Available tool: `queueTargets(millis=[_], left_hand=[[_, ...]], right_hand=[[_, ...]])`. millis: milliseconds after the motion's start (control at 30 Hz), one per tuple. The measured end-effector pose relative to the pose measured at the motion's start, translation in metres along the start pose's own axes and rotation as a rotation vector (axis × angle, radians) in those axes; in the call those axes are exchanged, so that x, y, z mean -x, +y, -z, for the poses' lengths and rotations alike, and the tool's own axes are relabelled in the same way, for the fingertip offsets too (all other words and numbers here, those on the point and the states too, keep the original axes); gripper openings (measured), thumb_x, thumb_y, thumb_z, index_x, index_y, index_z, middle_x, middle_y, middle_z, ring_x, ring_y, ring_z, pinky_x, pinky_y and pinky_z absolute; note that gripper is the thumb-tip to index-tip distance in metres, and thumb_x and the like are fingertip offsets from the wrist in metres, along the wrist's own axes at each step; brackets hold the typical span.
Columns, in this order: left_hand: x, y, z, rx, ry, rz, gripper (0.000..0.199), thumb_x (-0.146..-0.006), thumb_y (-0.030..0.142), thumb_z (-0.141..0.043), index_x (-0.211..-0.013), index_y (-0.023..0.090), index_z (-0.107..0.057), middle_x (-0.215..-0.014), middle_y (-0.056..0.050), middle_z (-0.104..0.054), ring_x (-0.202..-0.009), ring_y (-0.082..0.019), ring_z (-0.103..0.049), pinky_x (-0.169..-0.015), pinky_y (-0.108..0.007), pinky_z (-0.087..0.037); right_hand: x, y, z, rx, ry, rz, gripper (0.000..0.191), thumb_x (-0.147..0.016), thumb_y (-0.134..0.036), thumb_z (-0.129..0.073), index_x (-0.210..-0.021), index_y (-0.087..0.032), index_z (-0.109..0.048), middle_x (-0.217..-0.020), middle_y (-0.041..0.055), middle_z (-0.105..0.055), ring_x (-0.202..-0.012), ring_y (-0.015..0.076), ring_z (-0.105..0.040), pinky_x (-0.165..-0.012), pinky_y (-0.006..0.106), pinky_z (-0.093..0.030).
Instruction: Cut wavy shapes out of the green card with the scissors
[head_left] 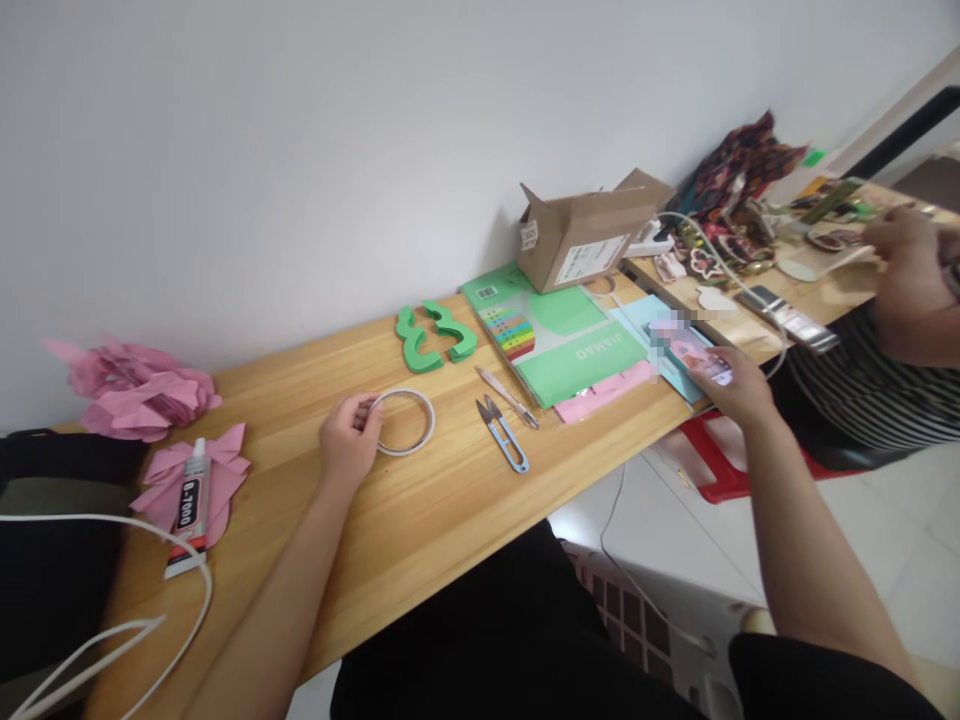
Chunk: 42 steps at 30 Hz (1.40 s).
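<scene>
My left hand (351, 438) pinches the left rim of a thin white tape ring (430, 428) on the wooden table. On the right, my right hand (739, 385) has its fingers at the near end of a phone (694, 352) with a lit screen, lying over light blue paper (637, 312). Between the hands are blue thread snips (508, 440), a pen-like tool (506, 395) and a green paper pack (570, 345) with pink sheets (606, 393) under it. Green curved pieces (420, 340) rest behind the tape.
Pink folded paper (142, 390) and a glue tube (191, 505) are at the left, near a white cable (202, 610). An open cardboard box (589, 235) stands by the wall. At the right, a person's hand (904, 235) is over a cluttered table with another phone (787, 318).
</scene>
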<state>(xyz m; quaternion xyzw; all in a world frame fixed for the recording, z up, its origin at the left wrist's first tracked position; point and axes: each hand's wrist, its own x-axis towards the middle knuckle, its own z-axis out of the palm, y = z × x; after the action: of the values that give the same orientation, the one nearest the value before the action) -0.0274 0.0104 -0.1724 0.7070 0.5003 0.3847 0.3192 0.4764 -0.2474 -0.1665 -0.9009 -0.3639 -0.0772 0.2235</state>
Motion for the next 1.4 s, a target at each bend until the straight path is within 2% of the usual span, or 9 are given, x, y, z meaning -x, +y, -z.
queueTargets(millis=[133,400,567,767,1067,1267,1400], left_hand=[[0.0001,0.0023,0.0009,-0.009,-0.007,-0.004,0.029,-0.074,0.042,-0.056,-0.087,0.018,-0.065,-0.076,-0.005,-0.066,-0.064,-0.016,-0.06,-0.059,-0.028,-0.049],[0.0009,0.0038,0.0016,-0.028,-0.01,-0.016,0.03,-0.075,0.04,-0.055,-0.091,0.017,-0.066,-0.082,-0.006,-0.068,-0.065,-0.016,-0.061,-0.059,-0.027,-0.05],[0.0003,0.0042,0.0014,-0.033,-0.008,-0.026,0.031,-0.075,0.04,-0.055,-0.091,0.016,-0.067,-0.082,-0.006,-0.067,-0.064,-0.015,-0.061,-0.059,-0.028,-0.05],[0.001,0.0048,0.0018,-0.034,-0.009,-0.029,0.03,-0.076,0.041,-0.054,-0.089,0.018,-0.066,-0.081,-0.006,-0.067,-0.065,-0.016,-0.061,-0.059,-0.028,-0.05],[0.0003,0.0009,0.0014,-0.036,-0.009,-0.032,0.03,-0.075,0.041,-0.055,-0.09,0.018,-0.066,-0.083,-0.006,-0.068,-0.066,-0.016,-0.061,-0.061,-0.029,-0.051],[0.0009,0.0025,0.0018,-0.039,-0.008,-0.033,0.03,-0.075,0.041,-0.054,-0.089,0.017,-0.066,-0.082,-0.006,-0.067,-0.064,-0.016,-0.061,-0.06,-0.028,-0.05],[0.0006,0.0016,0.0011,-0.039,-0.004,-0.036,0.03,-0.075,0.041,-0.054,-0.09,0.017,-0.066,-0.082,-0.006,-0.067,-0.064,-0.016,-0.061,-0.061,-0.029,-0.051]], right_hand=[[0.0007,-0.0005,-0.0007,-0.011,-0.003,-0.011,0.044,-0.07,-0.042,-0.06,-0.106,-0.018,-0.061,-0.109,0.0148,-0.064,-0.105,0.0323,-0.058,-0.095,0.047,-0.044],[0.0021,-0.0028,-0.0014,-0.026,0.008,-0.034,0.042,-0.071,-0.041,-0.06,-0.107,-0.019,-0.062,-0.107,0.0132,-0.065,-0.103,0.0319,-0.058,-0.094,0.048,-0.045],[0.003,-0.0053,-0.0014,-0.017,0.008,-0.039,0.047,-0.071,-0.038,-0.06,-0.111,-0.014,-0.065,-0.111,0.0168,-0.065,-0.111,0.0333,-0.056,-0.1,0.048,-0.042],[0.0037,-0.0052,-0.0009,-0.011,-0.006,-0.026,0.039,-0.074,-0.034,-0.06,-0.107,-0.016,-0.069,-0.106,0.014,-0.065,-0.109,0.0306,-0.058,-0.1,0.046,-0.044],[0.0001,-0.003,0.0011,0.023,-0.024,-0.07,0.043,-0.073,-0.034,-0.066,-0.11,-0.013,-0.069,-0.105,0.0157,-0.061,-0.109,0.0316,-0.057,-0.099,0.045,-0.044],[0.0012,-0.0013,-0.0021,0.018,-0.006,-0.076,0.044,-0.073,-0.035,-0.065,-0.113,-0.015,-0.066,-0.11,0.0154,-0.062,-0.112,0.0324,-0.056,-0.1,0.048,-0.043],[0.0018,-0.0002,-0.0038,0.003,0.005,-0.06,0.046,-0.073,-0.036,-0.064,-0.113,-0.013,-0.066,-0.11,0.0167,-0.062,-0.113,0.0319,-0.054,-0.1,0.046,-0.043]])
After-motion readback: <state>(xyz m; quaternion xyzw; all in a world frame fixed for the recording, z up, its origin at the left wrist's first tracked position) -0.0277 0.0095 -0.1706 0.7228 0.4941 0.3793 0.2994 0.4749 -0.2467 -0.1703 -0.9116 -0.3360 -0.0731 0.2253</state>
